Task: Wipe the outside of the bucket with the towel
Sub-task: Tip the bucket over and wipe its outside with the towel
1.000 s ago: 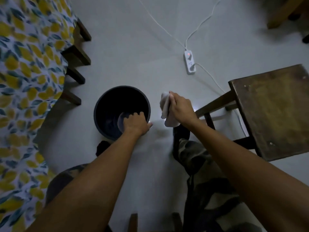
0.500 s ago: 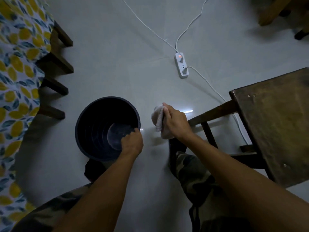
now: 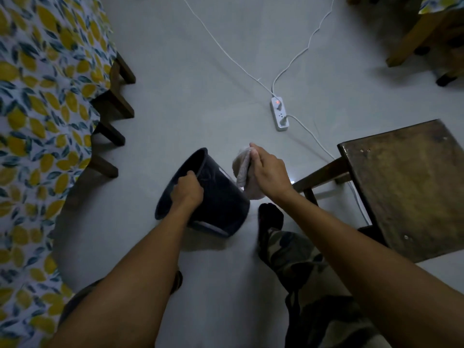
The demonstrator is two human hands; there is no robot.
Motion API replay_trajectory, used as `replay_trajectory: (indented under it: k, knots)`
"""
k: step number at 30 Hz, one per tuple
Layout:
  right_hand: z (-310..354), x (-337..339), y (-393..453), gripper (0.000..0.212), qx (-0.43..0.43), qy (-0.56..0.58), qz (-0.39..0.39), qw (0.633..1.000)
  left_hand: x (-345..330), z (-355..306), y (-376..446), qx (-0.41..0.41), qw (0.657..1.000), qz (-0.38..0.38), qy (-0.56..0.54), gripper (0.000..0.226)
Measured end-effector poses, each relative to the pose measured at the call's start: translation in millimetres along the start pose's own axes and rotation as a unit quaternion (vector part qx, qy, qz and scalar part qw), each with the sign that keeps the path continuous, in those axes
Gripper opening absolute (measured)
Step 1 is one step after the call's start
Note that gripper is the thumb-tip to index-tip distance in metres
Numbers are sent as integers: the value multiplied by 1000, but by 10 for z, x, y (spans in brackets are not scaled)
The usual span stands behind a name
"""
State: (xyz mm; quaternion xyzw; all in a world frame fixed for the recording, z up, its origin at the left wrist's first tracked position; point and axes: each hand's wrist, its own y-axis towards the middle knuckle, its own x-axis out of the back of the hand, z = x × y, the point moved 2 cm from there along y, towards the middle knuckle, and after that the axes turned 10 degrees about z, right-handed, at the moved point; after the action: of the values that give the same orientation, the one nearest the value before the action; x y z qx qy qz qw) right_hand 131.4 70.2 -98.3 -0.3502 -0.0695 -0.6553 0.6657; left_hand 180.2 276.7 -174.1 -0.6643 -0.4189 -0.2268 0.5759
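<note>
A dark bucket [image 3: 221, 202] is tipped over to the left on the pale floor, its mouth facing left and its base lifted toward the right. My left hand [image 3: 187, 190] grips the near part of its rim. My right hand [image 3: 270, 175] holds a bunched white towel [image 3: 244, 172] just to the right of the bucket, close against its upper side wall. Whether the towel touches the wall is unclear.
A brown wooden stool [image 3: 406, 184] stands at the right. On the floor beyond lies a white power strip [image 3: 279, 113] with cables. A table with a lemon-print cloth [image 3: 42, 96] and dark legs is at the left. My camouflage-trousered legs [image 3: 301, 259] are below.
The bucket has gone from standing upright to tilted on its side under my left hand. My right hand with the towel has come closer to the bucket's wall.
</note>
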Motion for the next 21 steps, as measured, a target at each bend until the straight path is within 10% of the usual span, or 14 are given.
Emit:
replay_trajectory:
  k: [13,21]
  knots:
    - [-214,-377,-9,46,-13,27,-7,1000,-736,743,10,11,955,-16,-296,15]
    - [-97,-568,37,44,9,2,-1,1000,-764,1125,163,29,975,83,-202,10]
